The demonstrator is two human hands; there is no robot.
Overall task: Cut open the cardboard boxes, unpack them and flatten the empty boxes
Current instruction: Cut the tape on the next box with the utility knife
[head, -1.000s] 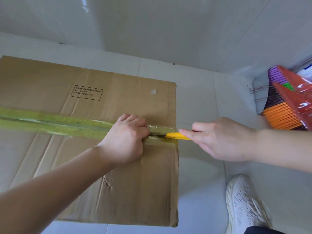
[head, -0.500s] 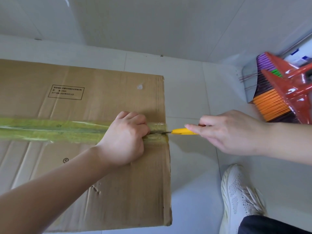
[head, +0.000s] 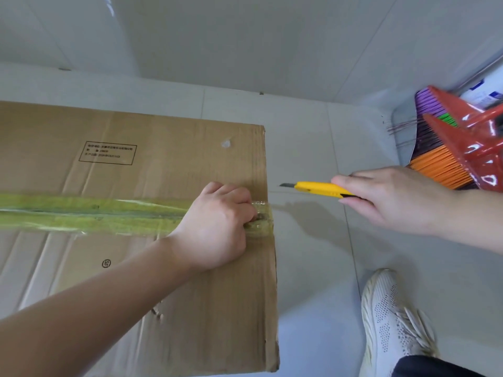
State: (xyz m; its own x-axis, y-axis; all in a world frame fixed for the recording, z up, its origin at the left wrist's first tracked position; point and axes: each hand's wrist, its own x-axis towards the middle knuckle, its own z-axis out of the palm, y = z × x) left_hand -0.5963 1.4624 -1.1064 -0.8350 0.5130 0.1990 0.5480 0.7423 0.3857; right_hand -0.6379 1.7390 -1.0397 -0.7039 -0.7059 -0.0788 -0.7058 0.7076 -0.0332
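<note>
Right hand (head: 392, 198) grips the yellow knife (head: 321, 189), now drawn clear of the box (head: 168, 164) edge; taped seam (head: 89, 213) is slit, fingers of left hand (head: 217, 227) curled into it on the floor-standing box.

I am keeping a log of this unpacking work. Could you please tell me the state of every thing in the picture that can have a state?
cardboard box: closed, flaps not yet lifted
yellow-green tape: on the seam, crumpled at the box's right edge
utility knife: blade out, clear of the box
left hand: fingers curled at the seam's right end
right hand: grips the knife
brooms: propped in the corner
</note>
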